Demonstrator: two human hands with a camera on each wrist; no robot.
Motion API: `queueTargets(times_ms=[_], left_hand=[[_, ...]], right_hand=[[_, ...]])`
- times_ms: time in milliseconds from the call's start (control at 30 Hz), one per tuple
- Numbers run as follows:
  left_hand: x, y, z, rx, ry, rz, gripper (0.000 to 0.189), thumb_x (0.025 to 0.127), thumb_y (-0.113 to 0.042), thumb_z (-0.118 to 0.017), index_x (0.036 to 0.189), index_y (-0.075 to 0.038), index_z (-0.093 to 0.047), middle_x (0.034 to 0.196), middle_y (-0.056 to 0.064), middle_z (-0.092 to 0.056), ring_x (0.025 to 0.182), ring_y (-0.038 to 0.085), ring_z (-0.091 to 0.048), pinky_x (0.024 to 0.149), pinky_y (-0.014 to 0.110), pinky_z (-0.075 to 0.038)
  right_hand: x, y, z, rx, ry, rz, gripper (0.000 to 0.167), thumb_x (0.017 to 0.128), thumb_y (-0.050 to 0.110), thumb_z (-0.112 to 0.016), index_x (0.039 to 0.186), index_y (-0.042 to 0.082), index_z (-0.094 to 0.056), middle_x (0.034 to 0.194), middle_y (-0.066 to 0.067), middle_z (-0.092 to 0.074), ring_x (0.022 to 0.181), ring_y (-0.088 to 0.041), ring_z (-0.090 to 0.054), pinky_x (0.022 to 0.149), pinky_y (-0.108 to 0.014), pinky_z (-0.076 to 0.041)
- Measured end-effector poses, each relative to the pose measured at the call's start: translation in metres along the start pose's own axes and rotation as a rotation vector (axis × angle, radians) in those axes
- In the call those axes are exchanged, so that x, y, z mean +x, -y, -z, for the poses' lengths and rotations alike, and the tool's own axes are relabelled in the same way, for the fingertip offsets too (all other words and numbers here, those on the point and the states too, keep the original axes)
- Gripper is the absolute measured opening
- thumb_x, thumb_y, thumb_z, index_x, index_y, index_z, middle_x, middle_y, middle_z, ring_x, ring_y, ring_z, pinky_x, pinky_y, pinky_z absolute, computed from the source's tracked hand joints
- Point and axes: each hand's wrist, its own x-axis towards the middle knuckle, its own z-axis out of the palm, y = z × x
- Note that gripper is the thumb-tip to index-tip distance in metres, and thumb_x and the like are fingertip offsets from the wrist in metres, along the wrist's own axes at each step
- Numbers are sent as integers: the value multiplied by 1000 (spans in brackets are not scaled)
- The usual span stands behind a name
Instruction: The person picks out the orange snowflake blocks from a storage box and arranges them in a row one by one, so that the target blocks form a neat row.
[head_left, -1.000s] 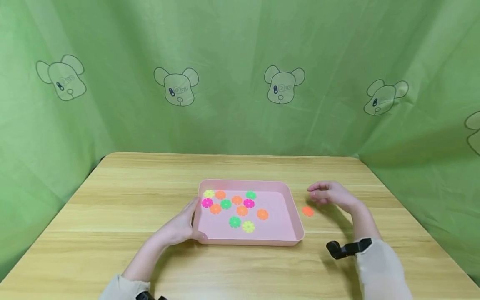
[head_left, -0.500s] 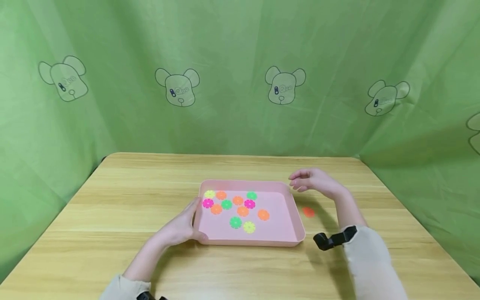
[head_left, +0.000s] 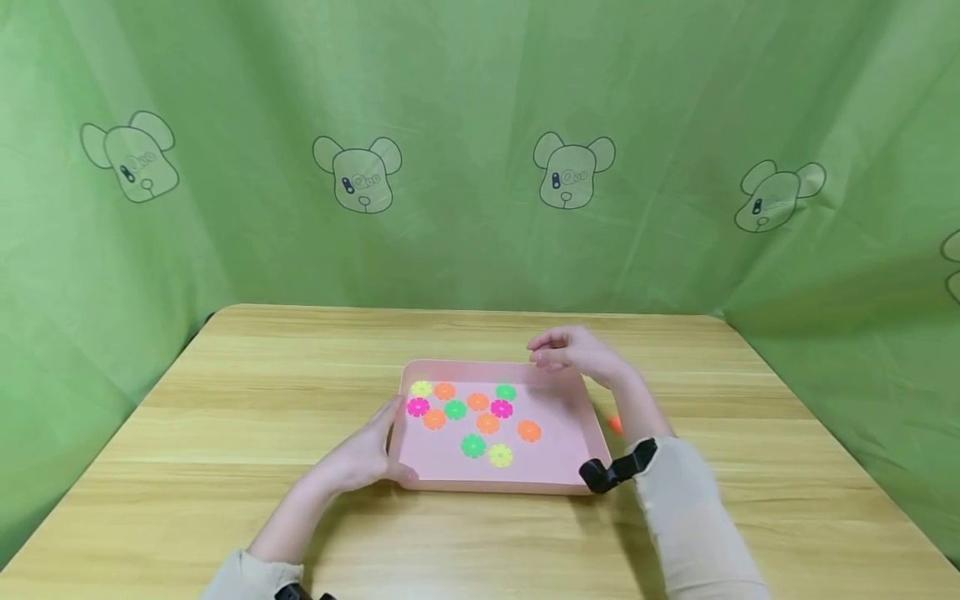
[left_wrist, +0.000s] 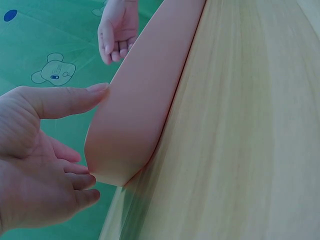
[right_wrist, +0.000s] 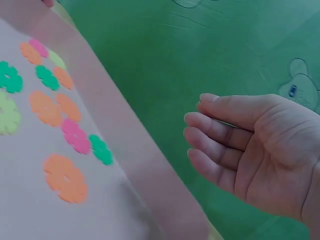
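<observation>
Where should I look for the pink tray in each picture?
Head: the pink tray sits in the lower middle.
Left wrist: its outer wall slants down from the top, left of centre.
Right wrist: it takes up the left side.
Shared landmark: the right hand shows in all three.

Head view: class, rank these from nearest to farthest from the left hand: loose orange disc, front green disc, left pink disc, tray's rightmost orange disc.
1. Left pink disc: near the left wall of the tray.
2. Front green disc: towards the front.
3. Tray's rightmost orange disc: right of centre.
4. Loose orange disc: outside, right of the tray, partly hidden.
</observation>
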Motion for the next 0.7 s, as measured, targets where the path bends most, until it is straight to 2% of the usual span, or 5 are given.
queueTargets(times_ms=[100,200,300,467,700], left_hand=[[1,1,0,0,0,0,110,64,-11,-82,147,3,-10,152,20,-11,139,33,-12,110,50,-12],[1,1,0,-1,-2,-4,110,63,-11,-82,147,4,-10,152,21,-11,139,34,-12,110,50,-12],[1,1,0,-4,-2,-9,111,63,-11,-82,146,4,-10,152,21,-11,139,34,-11,110,51,-11],[0,0,0,-11,2,-10,112,63,-11,-82,146,4,-10,152,21,-11,139,34,-11,110,51,-11],[2,0,0,-7,2,-2,112,63,-12,-83,147,3,-10,153,20,-10,139,33,-10,110,50,-10]], right_hand=[[6,1,-11,-36,11,9,36,87,14,-63,116,-7,-58,103,-13,-64,85,-17,-58,76,-36,-50],[14,-2,-22,14,37,-3,36,86,11,-63,116,-8,-58,99,-10,-64,79,-15,-55,71,-33,-49],[21,-5,-31,57,72,-22,35,84,9,-64,115,-6,-59,97,-10,-64,76,-20,-57,71,-35,-49],[30,-6,-43,12,95,-29,31,84,12,-66,113,-1,-63,97,-8,-66,82,-28,-60,76,-38,-50],[39,-5,-55,-6,142,-49,33,84,12,-68,114,-1,-64,99,-8,-67,84,-24,-61,79,-38,-51]])
